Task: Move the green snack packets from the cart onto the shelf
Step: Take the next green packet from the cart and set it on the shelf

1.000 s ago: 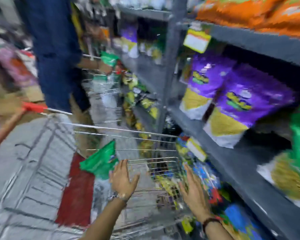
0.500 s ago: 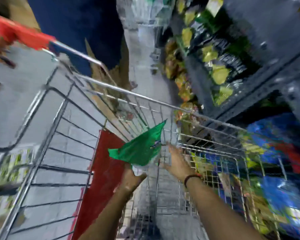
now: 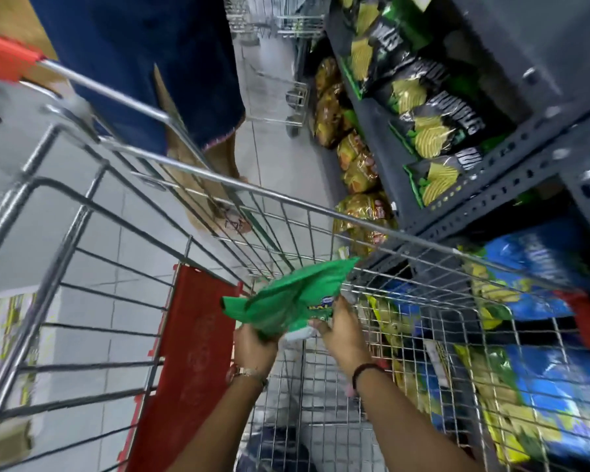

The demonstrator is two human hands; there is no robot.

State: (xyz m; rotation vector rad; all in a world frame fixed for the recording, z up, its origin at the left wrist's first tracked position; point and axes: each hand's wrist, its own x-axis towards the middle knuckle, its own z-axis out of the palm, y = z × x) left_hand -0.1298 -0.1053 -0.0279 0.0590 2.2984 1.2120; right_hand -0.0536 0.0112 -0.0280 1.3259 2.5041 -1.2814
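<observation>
A green snack packet is held inside the wire cart, tilted with its far corner pointing up to the right. My left hand grips its lower left end from below. My right hand holds its lower right edge, thumb on the printed front. Both forearms reach down into the cart basket. The grey metal shelf stands to the right of the cart, with black and green chip bags on one level and blue bags below.
A person in a dark blue garment stands just beyond the cart's red handle. A red flap hangs inside the cart. Golden packets line the floor-level shelf. Another wire cart stands further down the aisle.
My view dropped from the shelf down into the cart. Both hands, open a second ago, have closed on the green packet and lifted it slightly toward the right.
</observation>
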